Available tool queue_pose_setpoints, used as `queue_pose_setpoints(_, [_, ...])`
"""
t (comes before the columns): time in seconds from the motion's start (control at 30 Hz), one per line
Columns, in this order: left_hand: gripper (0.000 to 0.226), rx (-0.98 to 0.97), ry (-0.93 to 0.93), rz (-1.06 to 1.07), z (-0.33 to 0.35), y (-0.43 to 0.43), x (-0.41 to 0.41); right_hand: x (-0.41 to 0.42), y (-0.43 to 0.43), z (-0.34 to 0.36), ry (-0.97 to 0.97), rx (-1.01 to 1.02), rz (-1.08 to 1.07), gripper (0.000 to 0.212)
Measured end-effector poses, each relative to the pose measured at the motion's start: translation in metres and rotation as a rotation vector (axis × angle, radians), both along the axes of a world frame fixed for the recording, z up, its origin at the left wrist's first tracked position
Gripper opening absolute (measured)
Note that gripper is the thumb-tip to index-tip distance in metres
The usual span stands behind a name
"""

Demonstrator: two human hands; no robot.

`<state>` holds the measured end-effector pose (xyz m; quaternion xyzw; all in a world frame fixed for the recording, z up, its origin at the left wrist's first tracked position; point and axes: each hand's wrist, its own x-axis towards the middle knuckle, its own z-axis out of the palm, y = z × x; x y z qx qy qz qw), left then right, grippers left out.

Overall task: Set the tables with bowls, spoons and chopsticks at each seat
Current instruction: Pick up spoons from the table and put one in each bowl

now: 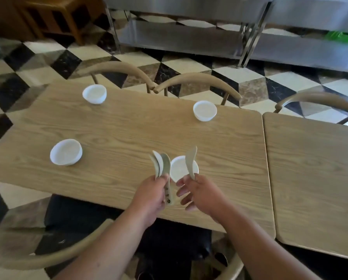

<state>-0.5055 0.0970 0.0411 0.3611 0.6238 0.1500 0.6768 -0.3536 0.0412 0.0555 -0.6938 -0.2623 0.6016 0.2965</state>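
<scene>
Left hand (151,197) grips a fanned bundle of pale beige ceramic soup spoons (162,164). Right hand (201,195) pinches a single matching spoon (191,160), other fingers loose, over the nearest round white bowl (181,170). Three more white bowls (66,152) stand well apart on the light wooden bench (128,128).

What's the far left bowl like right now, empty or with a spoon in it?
Empty. The far left bowl stands upright with only its bare white inside showing, no spoon in it.
</scene>
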Motion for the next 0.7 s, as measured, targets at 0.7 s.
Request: queue_pose_setpoints(0.7, [0.029, 0.074, 0.199, -0.038, -0.058, 0.021, -0.014, 0.065, 0.05, -0.095, -0.905, -0.093, 0.464, 0.031])
